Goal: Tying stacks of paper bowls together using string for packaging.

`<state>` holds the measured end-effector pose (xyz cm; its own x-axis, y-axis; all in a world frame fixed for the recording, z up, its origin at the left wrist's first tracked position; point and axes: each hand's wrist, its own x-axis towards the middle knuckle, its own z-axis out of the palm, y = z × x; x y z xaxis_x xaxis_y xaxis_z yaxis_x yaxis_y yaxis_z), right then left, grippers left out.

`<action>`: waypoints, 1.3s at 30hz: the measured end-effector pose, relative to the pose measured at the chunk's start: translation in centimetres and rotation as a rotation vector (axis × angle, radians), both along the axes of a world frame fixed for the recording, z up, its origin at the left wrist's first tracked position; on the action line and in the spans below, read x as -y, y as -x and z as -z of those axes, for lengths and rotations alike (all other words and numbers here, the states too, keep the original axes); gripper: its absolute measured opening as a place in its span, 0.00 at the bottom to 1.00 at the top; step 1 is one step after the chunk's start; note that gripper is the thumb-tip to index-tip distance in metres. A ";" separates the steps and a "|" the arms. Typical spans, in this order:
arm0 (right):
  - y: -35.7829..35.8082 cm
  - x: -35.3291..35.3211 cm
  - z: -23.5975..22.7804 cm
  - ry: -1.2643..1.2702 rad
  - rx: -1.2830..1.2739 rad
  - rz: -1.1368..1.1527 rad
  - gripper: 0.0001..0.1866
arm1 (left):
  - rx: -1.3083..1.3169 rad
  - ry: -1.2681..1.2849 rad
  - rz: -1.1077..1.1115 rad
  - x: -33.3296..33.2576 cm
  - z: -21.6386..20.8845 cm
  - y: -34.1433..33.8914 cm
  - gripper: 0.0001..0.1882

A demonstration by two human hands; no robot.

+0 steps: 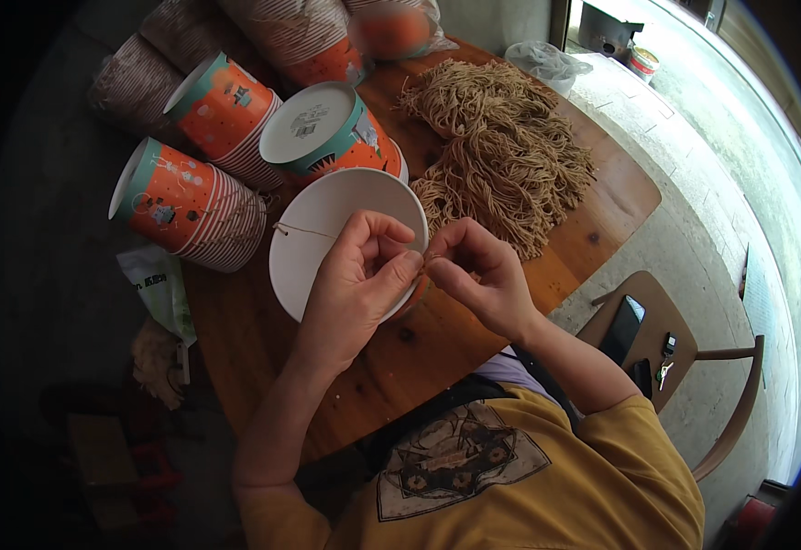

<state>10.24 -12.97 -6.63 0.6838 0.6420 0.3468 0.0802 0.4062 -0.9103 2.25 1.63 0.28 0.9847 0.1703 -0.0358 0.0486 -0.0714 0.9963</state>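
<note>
A paper bucket (301, 261), white inside, stands on the table with its mouth tilted toward me. A thin tan string (307, 229) passes through a hole at its left rim and runs across the mouth behind my left hand (362, 275). My left thumb and fingers pinch together at the bucket's right rim, closed on the string. Beside it, my right hand (478, 275) pinches a bit of the same string just outside that rim. The fingertips nearly touch, so the exact grip is partly hidden. A large pile of tan strings (510, 147) lies beyond my right hand.
Orange and teal stacked paper buckets (194, 197) crowd the left and far side of the wooden table (602, 220). A clear plastic bag (547, 62) lies at the far edge. On the right, a chair (680, 321) holds a phone (622, 328) and keys (664, 371).
</note>
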 end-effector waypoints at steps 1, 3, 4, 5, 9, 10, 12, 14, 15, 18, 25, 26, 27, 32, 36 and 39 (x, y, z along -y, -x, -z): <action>0.0 0.0 -0.1 0.004 -0.030 0.000 0.06 | -0.008 0.037 -0.007 0.1 -0.1 0.0 0.10; -0.1 0.0 -0.1 0.007 -0.058 0.002 0.06 | -0.015 0.074 -0.013 0.1 -0.2 0.0 0.09; -0.1 0.0 -0.1 0.008 -0.051 0.008 0.06 | -0.013 0.077 -0.006 -0.2 -0.2 -0.1 0.09; -0.1 0.0 0.0 0.009 -0.045 0.014 0.05 | -0.011 0.080 0.000 -0.3 -0.1 -0.1 0.09; -0.1 0.0 -0.5 -0.005 -0.109 0.009 0.05 | 0.018 0.080 0.007 0.2 -0.5 0.3 0.10; -0.1 0.0 -0.4 0.011 -0.115 0.015 0.05 | 0.034 0.044 0.044 0.2 -0.3 0.4 0.12; 0.0 0.1 -0.5 0.026 -0.121 0.023 0.06 | 0.015 -0.013 0.097 0.1 -0.3 0.5 0.17; 0.1 0.2 -0.9 0.023 -0.198 -0.014 0.06 | 0.017 -0.042 0.109 0.2 -0.2 0.5 0.17; 0.0 0.2 -0.9 0.023 -0.198 -0.013 0.06 | 0.018 -0.070 0.121 0.3 -0.1 0.5 0.18; 0.1 0.3 -0.9 0.047 -0.231 -0.025 0.06 | 0.071 -0.118 0.118 0.4 0.1 0.5 0.17; 0.1 0.5 -0.9 0.077 -0.255 -0.072 0.07 | 0.067 -0.159 0.079 0.5 0.4 0.4 0.16; 0.0 0.5 -0.9 0.089 -0.276 -0.091 0.08 | 0.075 -0.162 0.080 0.5 0.4 0.4 0.15; 0.0 0.5 -0.9 0.089 -0.277 -0.090 0.08 | 0.083 -0.166 0.081 0.4 0.4 0.4 0.15; -0.1 0.5 -1.0 0.087 -0.351 -0.148 0.08 | 0.059 -0.133 0.086 0.3 0.2 0.3 0.15; 0.0 0.5 -1.0 0.093 -0.348 -0.138 0.08 | 0.040 -0.056 0.099 0.3 0.2 0.3 0.15; 0.1 0.5 -1.0 0.107 -0.333 -0.137 0.09 | 0.046 -0.039 0.094 0.3 0.0 0.4 0.14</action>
